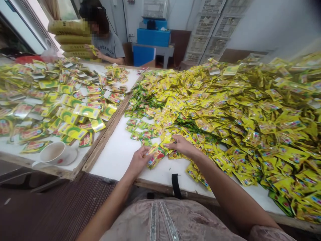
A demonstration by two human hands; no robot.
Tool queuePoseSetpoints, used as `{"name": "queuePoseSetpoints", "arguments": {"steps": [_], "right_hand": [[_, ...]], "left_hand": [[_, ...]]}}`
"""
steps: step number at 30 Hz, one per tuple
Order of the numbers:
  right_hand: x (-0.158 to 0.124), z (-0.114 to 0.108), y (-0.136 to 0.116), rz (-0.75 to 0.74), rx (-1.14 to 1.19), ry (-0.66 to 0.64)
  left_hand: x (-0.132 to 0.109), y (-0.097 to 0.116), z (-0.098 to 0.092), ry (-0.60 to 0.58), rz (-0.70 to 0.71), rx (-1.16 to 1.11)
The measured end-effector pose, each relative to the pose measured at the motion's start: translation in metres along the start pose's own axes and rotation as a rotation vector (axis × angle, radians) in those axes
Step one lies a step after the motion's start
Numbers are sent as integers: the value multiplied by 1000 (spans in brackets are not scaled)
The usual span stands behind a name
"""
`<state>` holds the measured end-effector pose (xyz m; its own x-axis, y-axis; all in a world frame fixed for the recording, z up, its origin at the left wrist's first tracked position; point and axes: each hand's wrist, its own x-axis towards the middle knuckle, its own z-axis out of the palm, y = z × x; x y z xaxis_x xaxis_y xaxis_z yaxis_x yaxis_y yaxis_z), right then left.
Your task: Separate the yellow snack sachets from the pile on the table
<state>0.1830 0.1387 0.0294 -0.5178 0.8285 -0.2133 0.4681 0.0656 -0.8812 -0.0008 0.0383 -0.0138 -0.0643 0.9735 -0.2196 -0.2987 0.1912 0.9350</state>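
Low over the white table (107, 155), my left hand (140, 160) pinches the left edge of a yellow, green and red packet (157, 156). My right hand (182, 146) is closed at the upper right of it, thumb and fingers on a small yellow packet (166, 139). The two packets overlap in view, and whether they touch is hard to see. Just beyond my hands lie small green packets (146, 134). To the right of them spreads a large heap of yellow packets (225, 110), reaching under my right forearm.
Yellow-green printed packs (72, 130) cover the left table, with a white cup (56, 153) near its front edge. A wooden strip (110, 125) divides the tables. A black strap (176, 185) hangs at the front edge. Across the table, a person (107, 47) handles a yellow pack beside stacked sacks (72, 40).
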Motion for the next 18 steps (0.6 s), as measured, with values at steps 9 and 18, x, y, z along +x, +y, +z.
{"name": "queuePoseSetpoints", "arguments": {"steps": [9, 18], "right_hand": [[-1, 12, -22, -123, -403, 208], [-11, 29, -8, -217, -303, 88]], "left_hand": [[-1, -1, -1, -76, -30, -128], [-4, -2, 10, -35, -122, -185]]}}
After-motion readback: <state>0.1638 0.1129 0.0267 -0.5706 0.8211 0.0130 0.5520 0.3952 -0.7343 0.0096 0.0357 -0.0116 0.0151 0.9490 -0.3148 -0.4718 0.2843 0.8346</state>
